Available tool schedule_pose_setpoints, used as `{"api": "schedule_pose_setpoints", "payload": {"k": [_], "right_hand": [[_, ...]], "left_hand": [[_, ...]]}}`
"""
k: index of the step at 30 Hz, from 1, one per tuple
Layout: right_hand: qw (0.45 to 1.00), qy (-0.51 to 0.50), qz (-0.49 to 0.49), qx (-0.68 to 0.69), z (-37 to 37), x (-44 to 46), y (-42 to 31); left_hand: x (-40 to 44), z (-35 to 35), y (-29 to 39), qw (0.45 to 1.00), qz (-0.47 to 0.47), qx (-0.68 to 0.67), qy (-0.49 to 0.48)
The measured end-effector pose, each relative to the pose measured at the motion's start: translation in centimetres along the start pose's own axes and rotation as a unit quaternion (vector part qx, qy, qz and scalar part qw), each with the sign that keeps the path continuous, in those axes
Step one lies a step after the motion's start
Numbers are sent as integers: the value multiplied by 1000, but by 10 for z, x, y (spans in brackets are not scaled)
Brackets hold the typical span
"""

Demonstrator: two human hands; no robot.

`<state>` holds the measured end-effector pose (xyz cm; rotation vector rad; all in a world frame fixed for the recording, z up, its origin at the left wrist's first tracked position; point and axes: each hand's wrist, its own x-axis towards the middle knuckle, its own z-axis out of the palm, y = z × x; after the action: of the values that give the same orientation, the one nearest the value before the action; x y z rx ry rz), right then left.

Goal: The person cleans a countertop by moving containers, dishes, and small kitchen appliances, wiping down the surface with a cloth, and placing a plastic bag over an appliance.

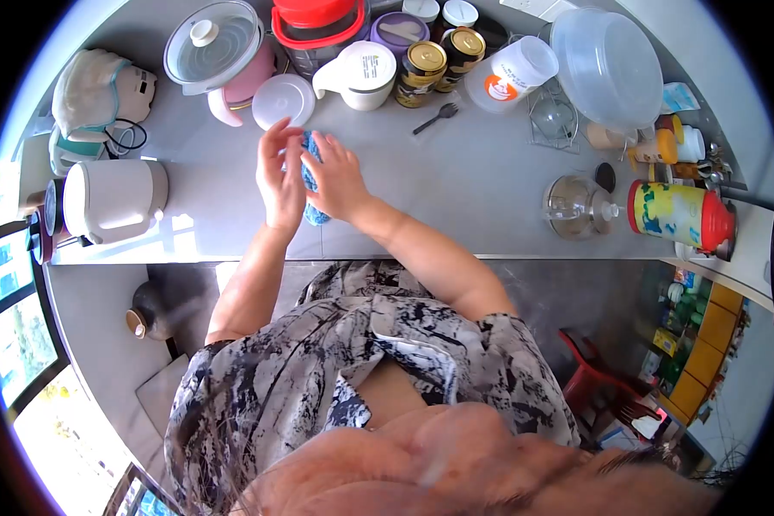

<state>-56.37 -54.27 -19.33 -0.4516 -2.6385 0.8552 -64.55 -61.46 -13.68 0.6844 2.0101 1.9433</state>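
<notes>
A blue cloth (316, 214) lies on the grey counter (439, 189), partly covered by my hands. My right hand (338, 176) rests over the cloth, its fingers pointing up and slightly apart; whether it grips the cloth cannot be made out. Just left of the cloth, my left hand (279, 172) is raised with its fingers spread and nothing in them. Above my hands are a round white lid (283, 101) and a white handled container (365, 76).
A pink pot (251, 77), dark cans (420, 74) and a fork (435, 119) are along the back. At left stands a white appliance (116, 200). A glass jar (574, 207) and yellow-red container (675, 213) are at right.
</notes>
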Motion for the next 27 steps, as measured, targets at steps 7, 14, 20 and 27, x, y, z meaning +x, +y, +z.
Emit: {"api": "schedule_pose_setpoints", "payload": {"k": [7, 14, 20, 27], "right_hand": [[992, 83, -44, 81, 19, -56, 23], [923, 268, 275, 27, -118, -132, 131], [891, 261, 250, -275, -99, -69, 212], [978, 154, 80, -116, -58, -47, 129]], "left_hand": [[15, 39, 15, 962, 76, 113, -236], [11, 126, -60, 932, 95, 223, -270], [3, 166, -78, 850, 144, 410, -299], [-32, 25, -9, 931, 152, 301, -142]]}}
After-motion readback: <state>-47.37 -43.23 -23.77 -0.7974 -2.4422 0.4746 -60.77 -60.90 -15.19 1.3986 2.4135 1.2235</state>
